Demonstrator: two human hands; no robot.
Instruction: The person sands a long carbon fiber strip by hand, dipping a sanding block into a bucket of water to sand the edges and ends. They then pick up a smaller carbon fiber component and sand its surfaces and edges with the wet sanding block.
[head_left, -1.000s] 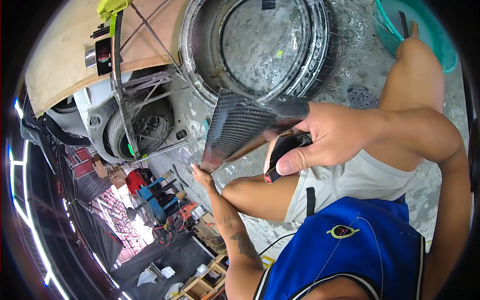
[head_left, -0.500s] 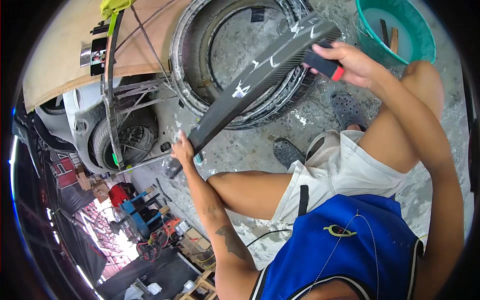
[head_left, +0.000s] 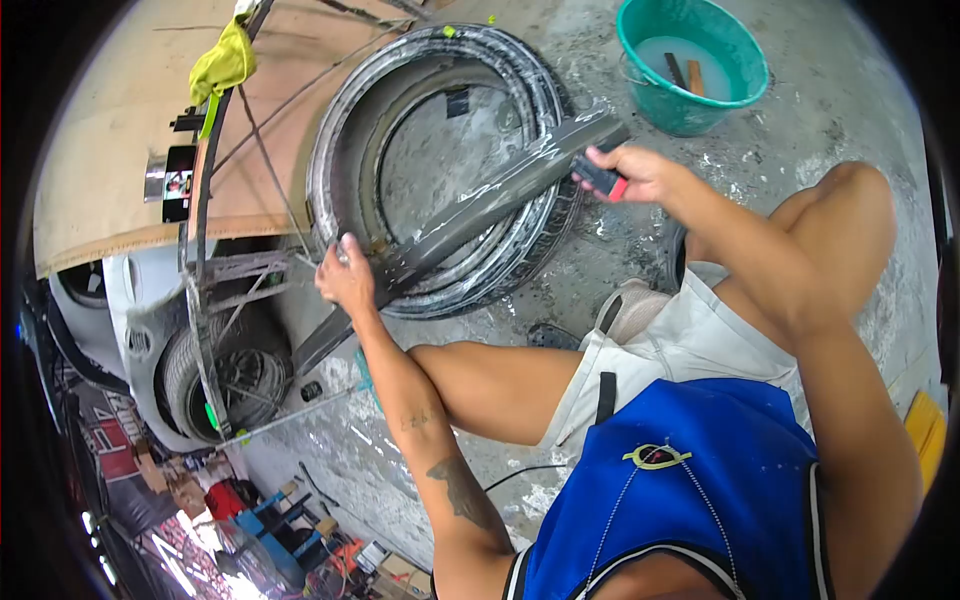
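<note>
A long dark carbon-fibre strip (head_left: 480, 205) with whitish wet streaks lies slantwise over a large tire (head_left: 335, 130). My left hand (head_left: 345, 277) grips the strip towards its lower left end, the wrist crossing over it and the fingers at its far edge. Near the upper right end, my right hand (head_left: 637, 172) is closed round a black sanding block (head_left: 597, 176) with a red end, held right at the strip's near edge.
A green bucket (head_left: 640, 90) holds cloudy water and two sticks. At left stand a metal frame (head_left: 203, 250) with a yellow cloth (head_left: 222, 60), a phone (head_left: 178, 185) and a car wheel (head_left: 230, 375). Tools and boxes lie at lower left.
The view has shifted, showing more of the bucket. The strip sits lower against the tire, and my right hand with the sanding block has moved left and down in view.
</note>
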